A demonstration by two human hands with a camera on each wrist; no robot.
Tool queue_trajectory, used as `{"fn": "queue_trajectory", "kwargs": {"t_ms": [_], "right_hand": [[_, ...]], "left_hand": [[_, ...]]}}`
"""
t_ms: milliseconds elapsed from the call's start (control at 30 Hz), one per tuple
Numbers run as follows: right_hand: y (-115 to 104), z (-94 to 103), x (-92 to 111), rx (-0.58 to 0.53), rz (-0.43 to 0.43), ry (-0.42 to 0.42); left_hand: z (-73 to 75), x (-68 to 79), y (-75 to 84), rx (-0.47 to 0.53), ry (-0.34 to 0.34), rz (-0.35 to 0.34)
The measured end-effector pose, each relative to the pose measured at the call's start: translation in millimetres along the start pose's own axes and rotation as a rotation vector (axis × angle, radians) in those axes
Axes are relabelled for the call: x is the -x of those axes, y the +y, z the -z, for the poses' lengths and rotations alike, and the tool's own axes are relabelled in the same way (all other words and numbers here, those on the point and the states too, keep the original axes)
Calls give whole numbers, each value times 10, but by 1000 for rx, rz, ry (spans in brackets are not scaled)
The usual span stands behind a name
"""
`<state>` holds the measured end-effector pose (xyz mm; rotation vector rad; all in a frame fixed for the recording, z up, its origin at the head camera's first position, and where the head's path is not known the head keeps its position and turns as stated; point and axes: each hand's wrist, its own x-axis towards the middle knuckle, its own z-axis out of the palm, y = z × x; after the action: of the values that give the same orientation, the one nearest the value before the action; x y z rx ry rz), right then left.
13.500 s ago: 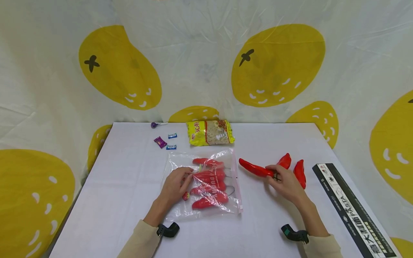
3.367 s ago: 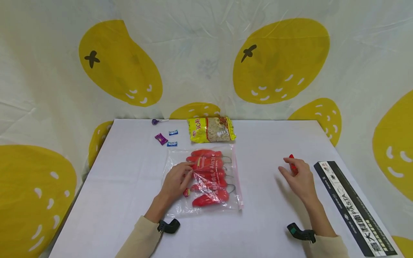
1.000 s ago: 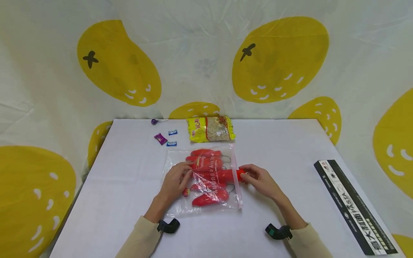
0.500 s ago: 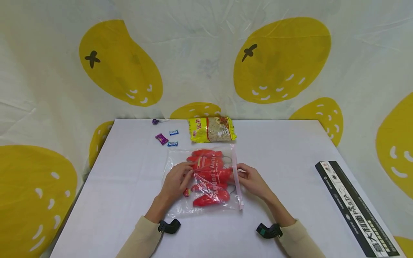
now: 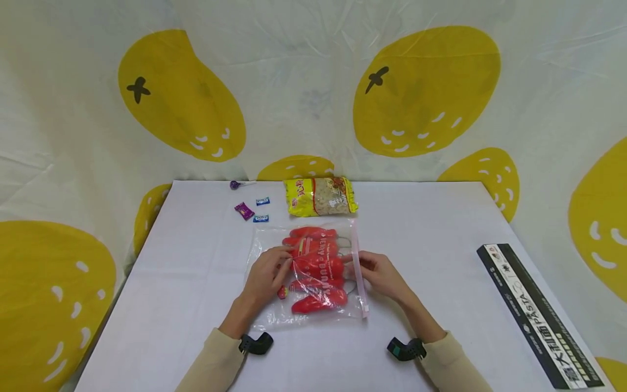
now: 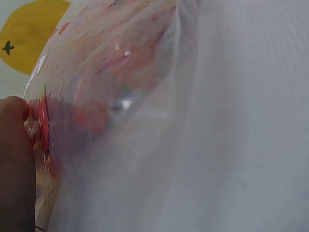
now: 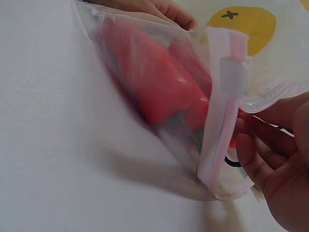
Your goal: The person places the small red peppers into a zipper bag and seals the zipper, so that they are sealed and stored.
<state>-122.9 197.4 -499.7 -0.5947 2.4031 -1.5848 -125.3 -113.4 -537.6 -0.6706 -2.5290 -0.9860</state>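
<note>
A clear slider zip bag with a pink-edged mouth lies in the middle of the table, the mouth to the right. Several red chili peppers are inside it, their stem loops toward the mouth. My left hand pinches the upper film of the bag, lifting it into creases. At the mouth, my right hand has its fingertips inside, bent round the stem end of a chili pepper lying along the bag. In the right wrist view the bag's mouth gapes around those fingers, with a white slider at one end.
Behind the bag lies a yellow food packet. Two blue-wrapped candies, a purple-wrapped candy and a lollipop lie at the back left. A long black pasta box runs along the table's right side.
The chili peppers on the right are now in the bag. The last one has slid left through the mouth, with my right hand following it. My left hand has stayed on the film.
</note>
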Motion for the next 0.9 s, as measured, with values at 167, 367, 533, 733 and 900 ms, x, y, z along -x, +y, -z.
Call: {"fn": "queue_trajectory", "kwargs": {"t_ms": [167, 367, 533, 733, 900], "right_hand": [[-98, 81, 5, 21, -24, 56], [-6, 178, -23, 19, -59, 144], [18, 245, -83, 36, -48, 194], [62, 309, -195, 22, -37, 252], [52, 367, -289, 33, -46, 251]], "left_hand": [[6, -2, 0, 5, 0, -6], [-3, 3, -3, 14, 4, -21], [15, -18, 28, -5, 4, -30], [83, -60, 170, -50, 30, -68], [95, -99, 408, -68, 46, -179]]}}
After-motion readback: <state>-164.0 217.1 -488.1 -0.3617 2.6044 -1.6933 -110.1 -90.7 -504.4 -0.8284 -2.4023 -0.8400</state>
